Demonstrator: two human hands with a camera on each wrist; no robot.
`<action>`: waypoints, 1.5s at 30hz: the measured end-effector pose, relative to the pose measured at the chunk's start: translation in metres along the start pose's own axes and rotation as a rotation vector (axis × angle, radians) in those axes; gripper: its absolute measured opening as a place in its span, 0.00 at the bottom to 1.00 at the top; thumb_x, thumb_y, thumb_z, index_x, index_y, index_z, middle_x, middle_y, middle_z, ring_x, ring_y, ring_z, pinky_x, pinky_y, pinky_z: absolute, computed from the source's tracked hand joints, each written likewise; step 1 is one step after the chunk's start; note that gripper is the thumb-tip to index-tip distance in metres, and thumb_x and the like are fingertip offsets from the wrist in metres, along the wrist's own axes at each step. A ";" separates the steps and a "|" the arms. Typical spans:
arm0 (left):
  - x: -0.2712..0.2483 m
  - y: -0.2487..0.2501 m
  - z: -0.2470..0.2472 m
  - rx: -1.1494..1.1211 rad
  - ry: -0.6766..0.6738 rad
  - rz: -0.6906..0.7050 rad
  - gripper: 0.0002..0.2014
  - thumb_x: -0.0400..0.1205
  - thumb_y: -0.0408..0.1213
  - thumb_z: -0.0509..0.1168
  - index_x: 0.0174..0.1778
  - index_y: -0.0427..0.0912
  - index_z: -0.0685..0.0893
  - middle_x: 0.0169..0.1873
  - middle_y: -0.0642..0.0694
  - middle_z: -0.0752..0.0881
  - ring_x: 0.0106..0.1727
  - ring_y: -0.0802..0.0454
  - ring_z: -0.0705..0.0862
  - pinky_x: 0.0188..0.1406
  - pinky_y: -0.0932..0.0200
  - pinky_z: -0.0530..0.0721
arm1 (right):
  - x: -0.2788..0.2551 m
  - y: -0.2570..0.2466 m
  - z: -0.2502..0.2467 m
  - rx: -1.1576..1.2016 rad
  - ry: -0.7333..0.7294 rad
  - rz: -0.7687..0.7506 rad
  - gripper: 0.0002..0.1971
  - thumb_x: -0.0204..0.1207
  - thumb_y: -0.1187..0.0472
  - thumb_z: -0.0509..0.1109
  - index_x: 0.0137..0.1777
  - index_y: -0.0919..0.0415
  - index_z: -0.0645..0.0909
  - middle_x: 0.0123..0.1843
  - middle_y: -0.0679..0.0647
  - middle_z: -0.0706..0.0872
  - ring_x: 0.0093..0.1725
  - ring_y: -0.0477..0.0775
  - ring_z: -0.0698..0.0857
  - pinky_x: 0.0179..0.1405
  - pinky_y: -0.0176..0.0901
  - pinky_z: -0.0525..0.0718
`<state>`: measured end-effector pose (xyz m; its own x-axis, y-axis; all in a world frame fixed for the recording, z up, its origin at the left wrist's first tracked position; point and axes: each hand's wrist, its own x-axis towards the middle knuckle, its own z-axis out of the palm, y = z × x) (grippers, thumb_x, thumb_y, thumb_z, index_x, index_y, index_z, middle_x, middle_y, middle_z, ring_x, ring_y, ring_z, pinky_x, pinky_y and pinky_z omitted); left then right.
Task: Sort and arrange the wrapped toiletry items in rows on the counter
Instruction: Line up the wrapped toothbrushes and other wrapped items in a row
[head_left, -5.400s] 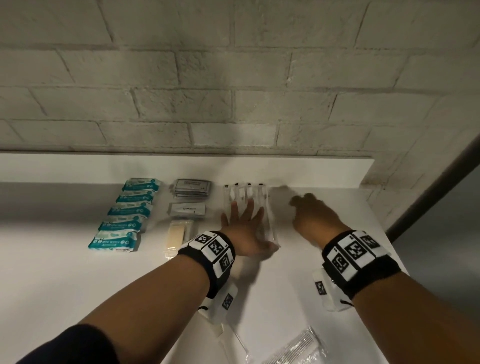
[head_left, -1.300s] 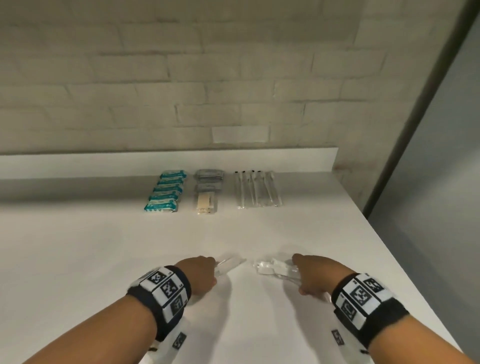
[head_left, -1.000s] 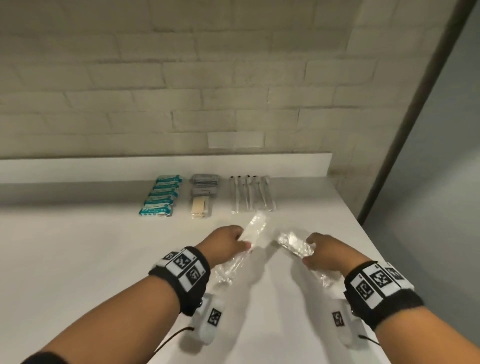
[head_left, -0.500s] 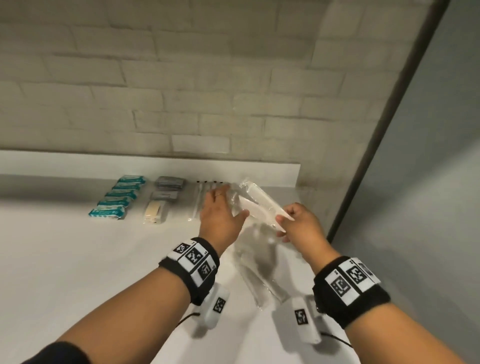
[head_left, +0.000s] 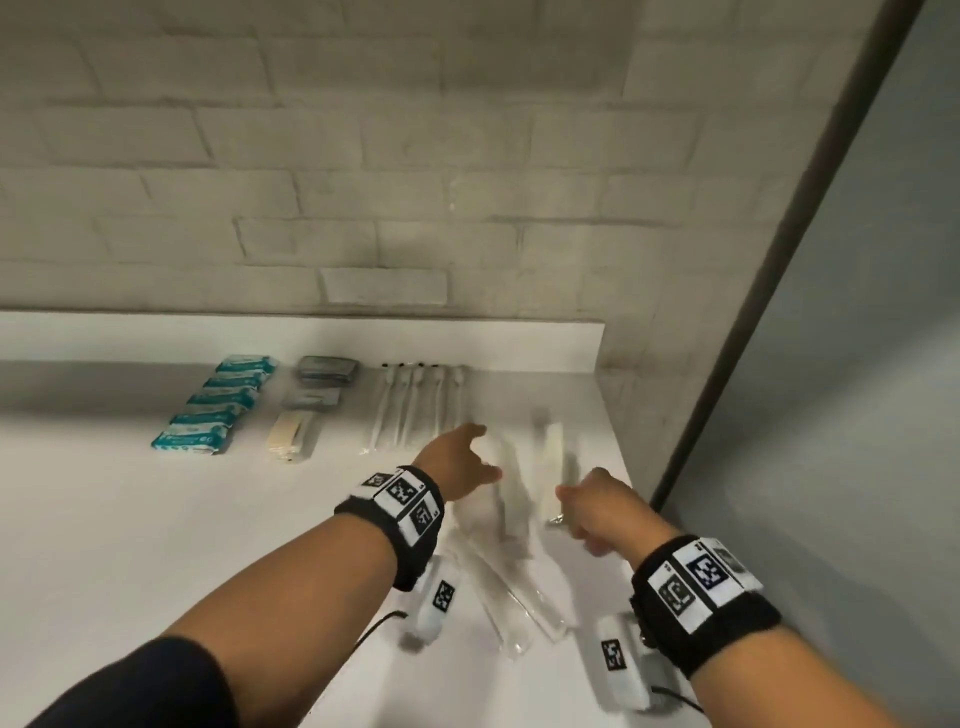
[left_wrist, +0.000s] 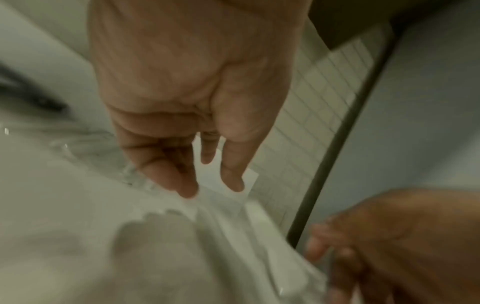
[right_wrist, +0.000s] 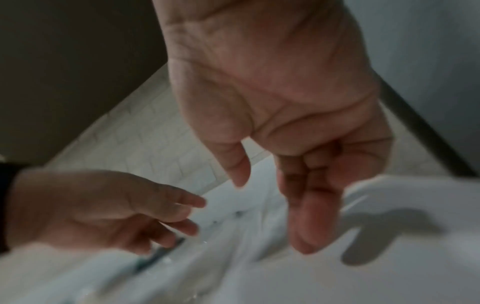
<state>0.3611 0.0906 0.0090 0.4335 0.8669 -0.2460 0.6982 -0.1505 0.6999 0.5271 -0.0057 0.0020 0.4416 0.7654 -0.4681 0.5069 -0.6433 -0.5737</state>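
Observation:
Blurred clear-wrapped long packets lie or drop between my hands, just right of the wrapped toothbrush row. My left hand hovers at their left edge with fingers spread and holds nothing. The left wrist view shows the left hand with straight fingers over a clear packet. My right hand is at the packets' near right end. In the right wrist view the right hand hangs loose and empty over the counter. More clear packets lie crossed nearer to me.
At the back of the white counter stand rows of teal packets, grey sachets and a beige item. The counter's right edge and a dark post are close to my right hand. A brick wall is behind.
Half a second ago both hands held clear packets raised near the back. Now both hands are lower and open, and the packets are out of their grip beside the toothbrush row.

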 end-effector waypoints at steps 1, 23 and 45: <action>0.003 -0.005 -0.002 0.180 0.039 0.008 0.32 0.78 0.43 0.71 0.79 0.49 0.68 0.64 0.44 0.83 0.63 0.49 0.83 0.64 0.55 0.81 | 0.005 0.006 -0.004 -0.200 0.022 0.001 0.20 0.80 0.51 0.61 0.65 0.64 0.74 0.58 0.61 0.86 0.51 0.61 0.88 0.41 0.43 0.81; 0.113 -0.010 0.017 0.994 -0.125 0.276 0.36 0.76 0.60 0.66 0.75 0.41 0.71 0.70 0.46 0.79 0.77 0.43 0.68 0.77 0.42 0.60 | 0.110 -0.058 -0.003 -0.705 -0.155 -0.395 0.41 0.79 0.58 0.69 0.85 0.61 0.49 0.81 0.62 0.67 0.75 0.64 0.73 0.72 0.50 0.74; 0.118 0.003 0.005 1.002 -0.222 0.204 0.35 0.79 0.59 0.64 0.77 0.42 0.69 0.73 0.44 0.76 0.80 0.40 0.63 0.79 0.40 0.58 | 0.043 -0.064 0.001 -0.507 -0.072 -0.470 0.26 0.72 0.42 0.73 0.67 0.54 0.78 0.62 0.55 0.81 0.56 0.55 0.82 0.46 0.42 0.80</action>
<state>0.4170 0.1899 -0.0216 0.6203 0.6892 -0.3746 0.7087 -0.6970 -0.1090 0.5129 0.0683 0.0181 0.0492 0.9523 -0.3011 0.9234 -0.1583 -0.3496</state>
